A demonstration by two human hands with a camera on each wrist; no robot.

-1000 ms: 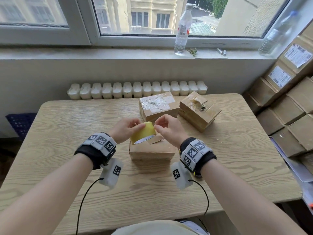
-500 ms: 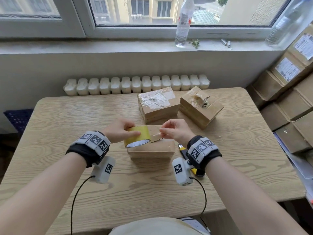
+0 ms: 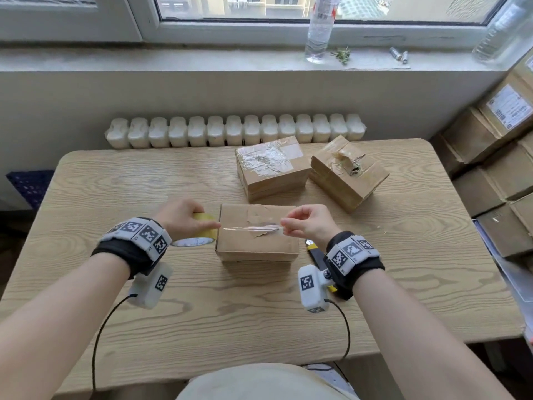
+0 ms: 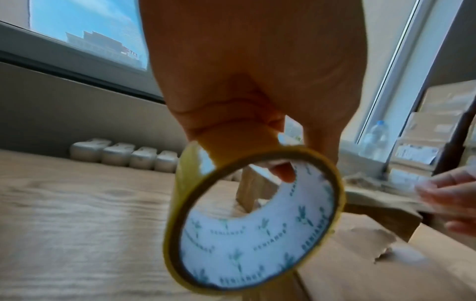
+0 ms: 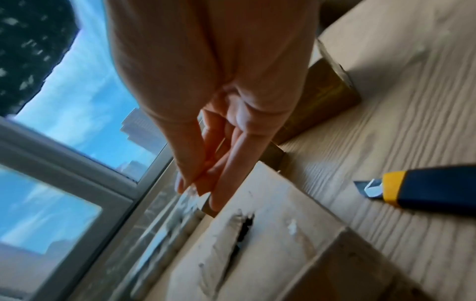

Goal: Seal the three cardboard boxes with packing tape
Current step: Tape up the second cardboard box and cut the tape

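A yellowish roll of packing tape [image 3: 202, 230] [image 4: 253, 220] hangs just left of the nearest cardboard box [image 3: 256, 243], gripped by my left hand [image 3: 184, 220] with a finger through its core. A clear strip of tape [image 3: 251, 227] stretches rightward above the box's torn top seam. My right hand [image 3: 302, 225] [image 5: 203, 179] pinches the strip's free end over the box's right side. Two more boxes sit behind: one [image 3: 271, 167] with shiny clear tape, another [image 3: 347, 173] with a torn, crumpled top.
A blue and yellow utility knife [image 3: 315, 255] [image 5: 422, 189] lies on the wooden table [image 3: 115, 192] right of the near box, under my right wrist. Stacked cardboard boxes [image 3: 501, 157] fill the right side. A water bottle [image 3: 318, 27] stands on the windowsill, and white containers [image 3: 233, 131] line the table's back edge.
My hands have moved apart: the left carried the roll to the left of the box, the right drew the tape end rightward, so a longer strip now spans the box top.
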